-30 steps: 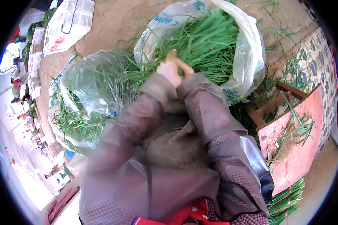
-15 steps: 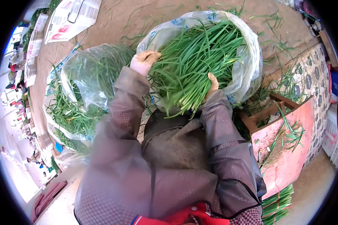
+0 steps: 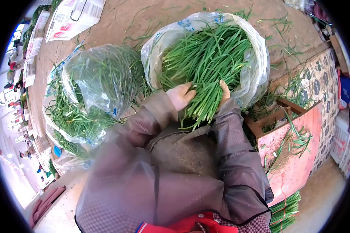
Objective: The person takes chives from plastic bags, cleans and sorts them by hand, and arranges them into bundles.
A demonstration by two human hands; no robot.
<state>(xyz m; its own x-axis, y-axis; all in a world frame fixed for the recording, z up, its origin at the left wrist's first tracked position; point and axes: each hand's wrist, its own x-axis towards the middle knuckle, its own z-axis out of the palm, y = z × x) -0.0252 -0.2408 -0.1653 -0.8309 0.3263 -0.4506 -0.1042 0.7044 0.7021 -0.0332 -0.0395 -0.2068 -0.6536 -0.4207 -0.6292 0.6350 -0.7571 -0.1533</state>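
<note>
A large bunch of long green chives point(image 3: 210, 58) lies in an open clear plastic bag point(image 3: 260, 54) in front of me, the stem ends pointing toward my lap. My left hand point(image 3: 181, 96), in a pale glove, closes on the left side of the stems. On the other side, my right hand point(image 3: 224, 94) grips the same stems, its thumb on top and its other fingers hidden beneath. Between my hands the cut ends come together in a narrow bundle.
Left of the bag stands another plastic bag point(image 3: 101, 77) of loose greens. At the right is a pink board point(image 3: 295, 151) with scraps on it, beside a wooden frame point(image 3: 276, 116). A tied bundle of greens point(image 3: 286, 213) lies below it. A white crate point(image 3: 74, 19) is at upper left.
My left hand has moved right and toward me, from the bag's left rim onto the stems. My right hand stays on the bunch, and the stem ends are closer together.
</note>
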